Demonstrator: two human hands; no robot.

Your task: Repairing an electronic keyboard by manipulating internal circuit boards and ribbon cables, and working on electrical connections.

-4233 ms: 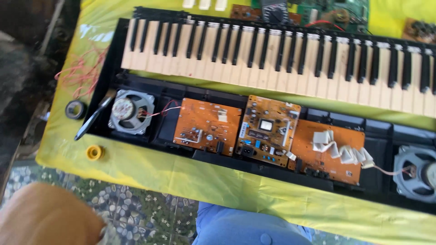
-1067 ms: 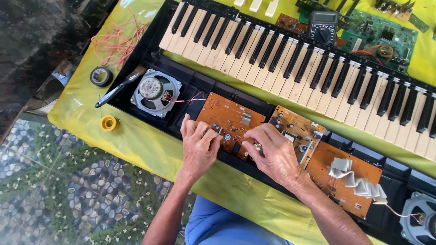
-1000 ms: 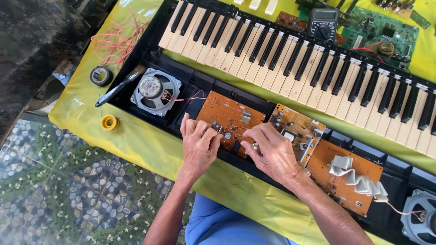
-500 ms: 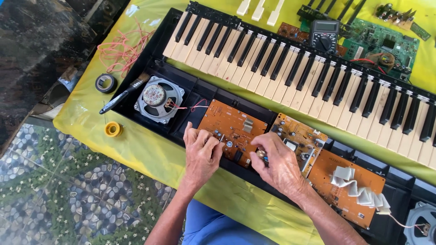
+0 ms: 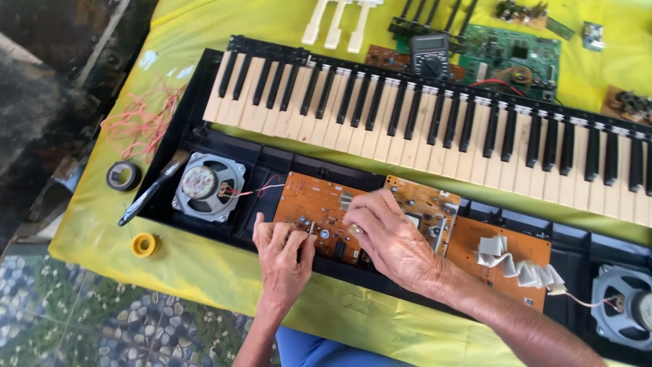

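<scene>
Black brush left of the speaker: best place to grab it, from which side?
Grip the brush at mid-handle, coming from the left over the yellow cloth. It lies diagonally, its bristle end up against the speaker and keyboard case; the lower handle end sticks out free over the cloth.

I see two bare forearms coming up from the bottom edge, with no sleeves, gloves or watch on either. My left hand (image 5: 284, 261) is bare, and my right hand (image 5: 390, 241) wears a ring on one finger. Blue cloth covers my lap (image 5: 319, 350) at the frame's foot.
</scene>
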